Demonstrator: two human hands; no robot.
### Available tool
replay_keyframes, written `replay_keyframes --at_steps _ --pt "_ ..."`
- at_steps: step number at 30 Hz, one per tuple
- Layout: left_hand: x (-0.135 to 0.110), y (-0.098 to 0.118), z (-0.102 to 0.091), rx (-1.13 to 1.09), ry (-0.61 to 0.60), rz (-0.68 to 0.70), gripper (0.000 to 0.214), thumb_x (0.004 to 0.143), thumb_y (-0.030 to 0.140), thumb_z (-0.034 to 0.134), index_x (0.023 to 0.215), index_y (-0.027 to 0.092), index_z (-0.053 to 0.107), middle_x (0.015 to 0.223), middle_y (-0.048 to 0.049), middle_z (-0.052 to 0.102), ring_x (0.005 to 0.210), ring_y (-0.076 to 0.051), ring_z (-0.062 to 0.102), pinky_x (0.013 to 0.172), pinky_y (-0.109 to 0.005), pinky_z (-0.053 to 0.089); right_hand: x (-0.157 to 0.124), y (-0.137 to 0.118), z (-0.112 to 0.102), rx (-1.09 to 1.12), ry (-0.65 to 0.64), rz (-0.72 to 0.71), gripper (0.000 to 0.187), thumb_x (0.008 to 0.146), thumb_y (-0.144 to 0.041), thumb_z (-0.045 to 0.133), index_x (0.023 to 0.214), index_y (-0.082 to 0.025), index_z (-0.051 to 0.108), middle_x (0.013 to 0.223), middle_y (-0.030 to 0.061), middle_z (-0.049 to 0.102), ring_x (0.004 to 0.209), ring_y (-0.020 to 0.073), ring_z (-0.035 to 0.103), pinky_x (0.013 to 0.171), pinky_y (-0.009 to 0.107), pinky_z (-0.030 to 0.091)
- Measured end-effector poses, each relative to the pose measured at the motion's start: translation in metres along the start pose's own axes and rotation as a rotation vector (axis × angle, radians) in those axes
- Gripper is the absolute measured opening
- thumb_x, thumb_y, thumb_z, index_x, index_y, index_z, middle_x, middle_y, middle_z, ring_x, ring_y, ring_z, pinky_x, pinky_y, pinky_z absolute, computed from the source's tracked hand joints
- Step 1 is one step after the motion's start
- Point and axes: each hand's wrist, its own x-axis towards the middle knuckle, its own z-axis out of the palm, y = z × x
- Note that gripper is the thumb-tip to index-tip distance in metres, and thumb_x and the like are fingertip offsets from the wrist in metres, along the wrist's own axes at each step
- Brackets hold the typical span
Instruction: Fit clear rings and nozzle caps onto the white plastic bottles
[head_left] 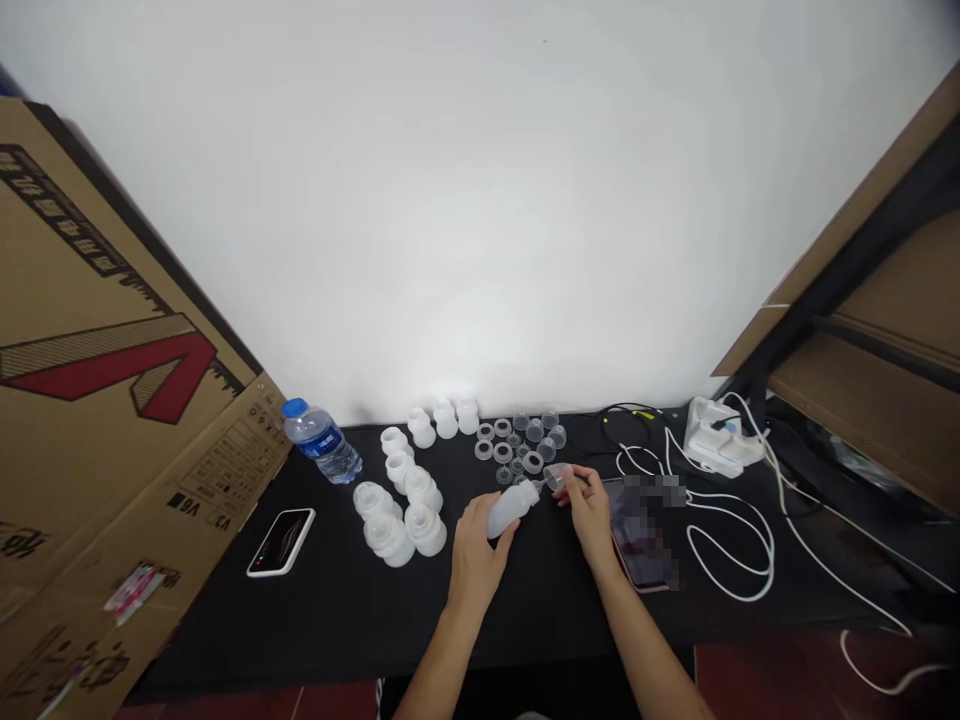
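Note:
My left hand (477, 550) is wrapped round a white baby bottle (511, 508), which tilts with its mouth up to the right. A small translucent tip, perhaps a nipple, shows at its mouth. Between the fingers of my right hand (591, 512) is a clear dome cap (556, 475), close to the bottle's tip. Whether cap and tip touch, I cannot tell. Just beyond lie several clear rings (503, 453) and several clear dome caps (535, 430). On the left stand several white bottles (389, 541) and smaller white bottles (445, 419) along the wall.
A water bottle (324, 442) and a white-edged device (281, 543) are on the left, by a large cardboard box (112, 400). Right of my hands are a phone or tablet (637, 535), a white cable (769, 540) and a power strip (716, 440) on the black tabletop (315, 630).

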Motion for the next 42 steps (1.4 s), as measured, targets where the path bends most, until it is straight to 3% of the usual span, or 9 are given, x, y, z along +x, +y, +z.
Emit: replay_keyframes --at_steps 6,11,15,21,30,35,38,42 --pt "0.001 0.003 -0.002 0.025 0.014 0.018 0.036 0.104 0.041 0.067 0.136 0.026 0.066 0.131 -0.0108 0.073 0.124 -0.031 0.071 0.106 -0.050 0.058 -0.009 -0.001 0.003 -0.078 -0.209 -0.053 0.050 0.095 -0.072 0.072 0.104 -0.023 0.069 0.086 0.0077 0.080 0.072 0.0245 0.076 0.062 0.033 0.060" --pt "0.001 0.006 -0.004 0.035 0.013 0.017 0.036 0.104 0.043 0.067 0.135 0.025 0.067 0.130 -0.0119 0.074 0.121 -0.032 0.072 0.103 -0.051 0.059 -0.011 0.003 0.003 -0.188 -0.236 -0.091 0.050 0.100 -0.070 0.064 0.112 -0.023 0.073 0.098 0.0094 0.079 0.085 0.0263 0.075 0.067 0.034 0.061" --pt "0.000 0.006 -0.004 0.030 0.023 0.019 0.038 0.103 0.045 0.068 0.134 0.024 0.068 0.128 -0.0121 0.075 0.120 -0.033 0.073 0.102 -0.052 0.061 -0.011 0.004 0.001 -0.273 -0.250 -0.145 0.049 0.093 -0.064 0.076 0.120 -0.023 0.071 0.103 0.0096 0.078 0.084 0.0256 0.073 0.069 0.036 0.061" --pt "0.000 0.011 -0.003 -0.029 0.033 0.052 0.032 0.104 0.043 0.066 0.130 0.024 0.071 0.123 -0.0116 0.077 0.116 -0.030 0.075 0.100 -0.046 0.063 -0.015 0.003 0.002 -0.230 -0.300 -0.231 0.056 0.079 -0.050 0.091 0.124 -0.026 0.068 0.146 0.0137 0.069 0.104 0.0276 0.072 0.069 0.035 0.062" --pt "-0.003 0.017 -0.006 -0.032 0.038 0.037 0.033 0.106 0.047 0.062 0.126 0.023 0.073 0.120 -0.0131 0.078 0.112 -0.031 0.077 0.095 -0.045 0.065 -0.016 -0.002 0.002 -0.186 -0.381 -0.270 0.054 0.075 -0.045 0.095 0.119 -0.027 0.068 0.149 0.0141 0.069 0.107 0.0278 0.073 0.074 0.036 0.063" --pt "-0.001 0.022 -0.004 -0.072 0.058 -0.004 0.034 0.105 0.046 0.063 0.129 0.024 0.071 0.123 -0.0127 0.078 0.114 -0.031 0.077 0.099 -0.046 0.064 -0.028 -0.006 0.014 0.069 -0.451 -0.166 0.073 0.077 -0.043 0.096 0.136 -0.031 0.055 0.158 0.0149 0.062 0.123 0.0299 0.072 0.090 0.042 0.064" --pt "0.000 0.025 -0.003 -0.085 0.026 -0.085 0.039 0.104 0.049 0.062 0.133 0.022 0.067 0.124 -0.0143 0.077 0.114 -0.032 0.077 0.096 -0.047 0.064 -0.036 -0.010 0.024 0.220 -0.543 -0.037 0.090 0.082 -0.046 0.093 0.152 -0.036 0.036 0.143 0.0128 0.072 0.121 0.0289 0.075 0.103 0.050 0.061" --pt "-0.002 0.026 -0.006 -0.127 -0.129 -0.084 0.043 0.108 0.048 0.058 0.142 0.023 0.060 0.135 -0.0147 0.072 0.122 -0.030 0.073 0.101 -0.045 0.061 -0.039 -0.016 0.027 0.293 -0.518 0.012 0.081 0.092 -0.052 0.082 0.153 -0.035 0.033 0.126 0.0094 0.077 0.112 0.0268 0.077 0.102 0.048 0.061"
